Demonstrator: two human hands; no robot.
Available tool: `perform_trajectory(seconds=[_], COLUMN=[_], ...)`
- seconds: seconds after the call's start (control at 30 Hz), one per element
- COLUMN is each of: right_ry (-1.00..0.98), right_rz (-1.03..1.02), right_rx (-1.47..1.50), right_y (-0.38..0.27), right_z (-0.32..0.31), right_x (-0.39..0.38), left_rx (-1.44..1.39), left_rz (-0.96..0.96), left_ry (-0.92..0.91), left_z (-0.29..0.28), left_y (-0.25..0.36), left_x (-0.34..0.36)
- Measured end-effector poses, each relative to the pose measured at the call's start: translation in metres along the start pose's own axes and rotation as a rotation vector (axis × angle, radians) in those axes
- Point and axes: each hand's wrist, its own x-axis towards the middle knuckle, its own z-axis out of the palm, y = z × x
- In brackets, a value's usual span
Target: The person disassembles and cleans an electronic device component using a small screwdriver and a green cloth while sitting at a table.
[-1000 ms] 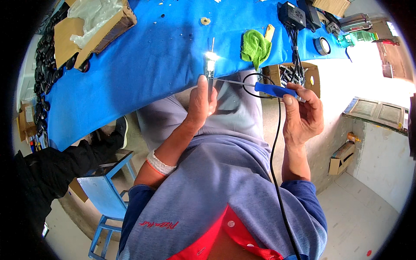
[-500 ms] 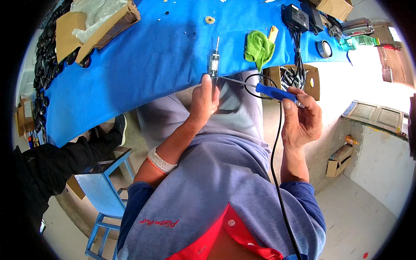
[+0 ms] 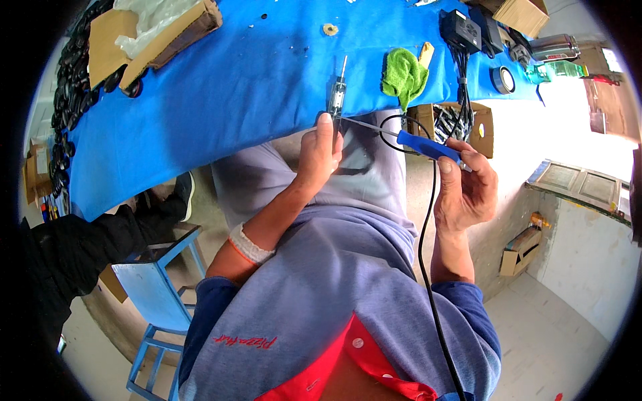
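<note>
My left hand (image 3: 317, 154) is closed on a slim metal device (image 3: 338, 95) with a thin rod at its top, held upright near the table's front edge. My right hand (image 3: 468, 190), on the right, grips the blue handle of a screwdriver (image 3: 426, 146). Its shaft reaches left to the side of the device; exactly where the tip sits is too small to tell. A black cable (image 3: 432, 294) loops behind the screwdriver and hangs down over my shirt.
The blue-covered table (image 3: 200, 120) carries cardboard with plastic (image 3: 107, 47), many black pieces (image 3: 70, 87), a green cloth (image 3: 401, 70), power boxes (image 3: 461, 30) and a ring (image 3: 503, 79). A carton (image 3: 483, 137) is below it. A co-worker's leg (image 3: 93, 247) and blue chair (image 3: 144, 284) are left.
The view has shifted slightly, so the table's items and the device appear a little farther right. The bright glint on the device has faded. Both hands keep their holds.
</note>
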Motion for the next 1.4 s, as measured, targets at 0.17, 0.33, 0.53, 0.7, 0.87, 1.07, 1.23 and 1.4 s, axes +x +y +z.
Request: perform_trajectory(seconds=[0.17, 0.33, 0.53, 0.7, 0.87, 1.07, 1.23, 1.4], right_ry=[-0.007, -0.011, -0.005, -0.02, -0.002, -0.014, -0.007, -0.022], right_rz=[0.017, 0.005, -0.01, -0.007, -0.004, 0.009, -0.025, -0.069], right_rx=[-0.011, -0.008, -0.01, -0.026, -0.008, -0.009, -0.081, -0.109], right_y=[0.0, 0.001, 0.002, 0.003, 0.002, 0.001, -0.002, -0.004], right_z=[-0.001, -0.001, -0.001, -0.001, -0.001, -0.001, 0.0, 0.001], right_x=[-0.001, -0.002, -0.003, -0.003, -0.003, -0.004, -0.002, 0.001], left_rx=[-0.004, 0.028, 0.019, 0.013, 0.014, 0.002, 0.006, 0.033], left_rz=[-0.003, 0.03, 0.07, 0.077, 0.09, 0.074, 0.092, 0.064], left_ry=[0.007, -0.006, -0.005, -0.024, -0.035, -0.018, -0.02, 0.005], left_z=[0.001, 0.0, 0.001, -0.001, 0.0, 0.0, 0.001, 0.001], left_y=[-0.001, -0.003, -0.007, -0.007, -0.009, -0.01, -0.008, -0.01], left_x=[0.0, 0.001, 0.003, 0.003, 0.004, 0.005, 0.004, 0.005])
